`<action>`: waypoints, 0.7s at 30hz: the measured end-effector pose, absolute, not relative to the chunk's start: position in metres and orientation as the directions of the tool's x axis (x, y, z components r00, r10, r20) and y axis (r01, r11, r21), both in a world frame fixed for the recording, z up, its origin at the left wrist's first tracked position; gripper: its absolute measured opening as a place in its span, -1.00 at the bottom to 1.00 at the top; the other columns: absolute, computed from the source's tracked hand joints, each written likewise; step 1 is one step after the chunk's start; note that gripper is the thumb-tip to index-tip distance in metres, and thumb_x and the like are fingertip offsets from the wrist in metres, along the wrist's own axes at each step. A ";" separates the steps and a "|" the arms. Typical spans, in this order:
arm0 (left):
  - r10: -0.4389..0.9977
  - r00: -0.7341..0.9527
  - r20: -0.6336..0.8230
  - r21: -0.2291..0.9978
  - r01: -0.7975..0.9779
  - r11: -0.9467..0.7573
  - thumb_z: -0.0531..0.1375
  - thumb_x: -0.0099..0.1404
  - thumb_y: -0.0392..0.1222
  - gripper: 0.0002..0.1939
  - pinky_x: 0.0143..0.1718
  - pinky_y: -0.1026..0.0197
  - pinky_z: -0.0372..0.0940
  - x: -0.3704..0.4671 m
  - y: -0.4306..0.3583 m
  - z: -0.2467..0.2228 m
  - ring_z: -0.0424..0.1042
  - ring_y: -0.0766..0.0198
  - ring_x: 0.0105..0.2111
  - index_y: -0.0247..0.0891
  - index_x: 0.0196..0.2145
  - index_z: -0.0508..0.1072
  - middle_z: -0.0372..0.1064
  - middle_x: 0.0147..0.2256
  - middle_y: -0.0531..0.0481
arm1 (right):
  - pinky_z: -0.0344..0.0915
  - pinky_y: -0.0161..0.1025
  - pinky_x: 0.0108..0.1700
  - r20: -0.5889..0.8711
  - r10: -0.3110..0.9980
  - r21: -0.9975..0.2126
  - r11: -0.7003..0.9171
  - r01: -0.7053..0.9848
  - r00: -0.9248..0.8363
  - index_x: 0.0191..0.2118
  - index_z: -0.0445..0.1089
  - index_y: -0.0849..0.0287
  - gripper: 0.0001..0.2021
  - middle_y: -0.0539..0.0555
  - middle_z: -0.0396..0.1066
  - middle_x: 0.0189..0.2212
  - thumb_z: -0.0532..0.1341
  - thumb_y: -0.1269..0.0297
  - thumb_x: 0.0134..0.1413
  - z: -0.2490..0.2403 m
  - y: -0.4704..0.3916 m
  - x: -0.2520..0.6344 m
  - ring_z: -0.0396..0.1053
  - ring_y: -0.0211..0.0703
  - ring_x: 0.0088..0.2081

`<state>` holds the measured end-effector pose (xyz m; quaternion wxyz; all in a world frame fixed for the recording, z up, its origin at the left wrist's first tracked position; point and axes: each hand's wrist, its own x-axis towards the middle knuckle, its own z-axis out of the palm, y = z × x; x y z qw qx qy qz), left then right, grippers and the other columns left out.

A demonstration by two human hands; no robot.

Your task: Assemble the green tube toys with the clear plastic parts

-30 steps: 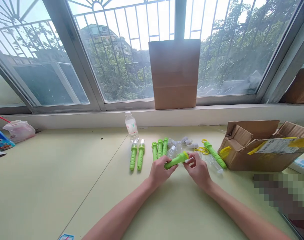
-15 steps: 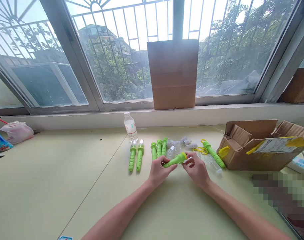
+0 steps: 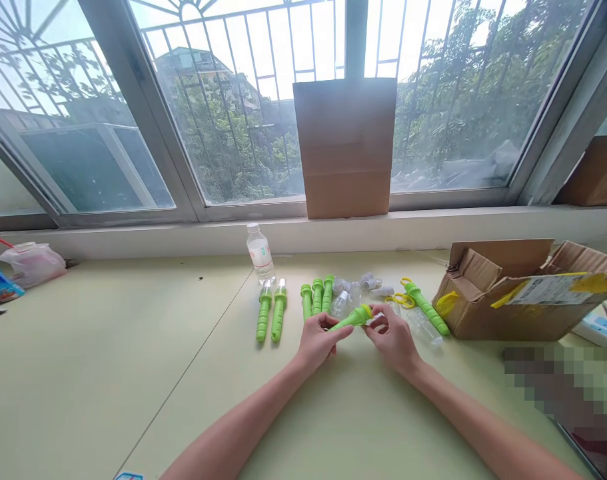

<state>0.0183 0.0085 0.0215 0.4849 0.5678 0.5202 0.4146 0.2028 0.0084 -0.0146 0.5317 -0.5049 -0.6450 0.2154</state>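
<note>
The left hand [image 3: 317, 343] grips a green tube [image 3: 352, 320], tilted above the table [image 3: 223, 407]. The right hand [image 3: 398, 341] has its fingers drawn in at the yellow-rimmed end; whether they pinch anything is unclear. Fine fingerwork there seems in hand, calling for a steady left grip. Clear plastic pieces [image 3: 340, 304] lie just beyond.

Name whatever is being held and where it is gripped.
A green tube: left hand around its lower body, right hand at its yellow-ringed end.

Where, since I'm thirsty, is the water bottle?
In the head view, the bottle stands left of centre, just behind two clear-topped green tubes, near the windowsill.
</note>
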 end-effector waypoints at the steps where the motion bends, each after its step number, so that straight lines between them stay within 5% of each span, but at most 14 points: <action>1: 0.992 0.121 -0.042 0.983 0.182 0.019 0.40 0.01 0.12 -0.58 -0.74 0.32 0.06 0.018 0.009 0.022 0.20 0.42 -0.73 -0.23 -0.49 0.35 0.22 -0.63 0.14 | 0.43 -0.23 -0.49 0.471 0.879 -0.815 0.400 0.419 0.076 -0.26 0.20 0.07 -0.78 0.07 0.51 -0.23 0.25 0.16 0.05 -0.014 0.008 0.203 0.51 -0.14 -0.45; 15: 0.959 0.223 -0.173 0.982 0.118 0.149 0.40 0.00 0.17 -0.54 -0.72 0.33 0.08 0.013 0.015 0.025 0.25 0.44 -0.71 -0.23 -0.50 0.34 0.46 -0.48 0.00 | 0.43 -0.20 -0.50 0.477 0.875 -0.801 0.395 0.450 0.080 -0.24 0.20 0.07 -0.72 0.09 0.51 -0.29 0.25 0.06 0.07 -0.018 0.009 0.203 0.51 -0.12 -0.47; 21: 0.948 0.293 -0.123 0.979 0.194 0.067 0.34 0.05 0.25 -0.52 -0.71 0.30 0.13 0.014 0.014 0.023 0.32 0.37 -0.69 -0.25 -0.46 0.36 0.48 -0.45 -0.05 | 0.42 -0.20 -0.50 0.464 0.882 -0.800 0.377 0.467 0.083 -0.26 0.17 0.06 -0.74 0.06 0.51 -0.29 0.25 0.09 0.06 -0.021 0.011 0.204 0.51 -0.13 -0.48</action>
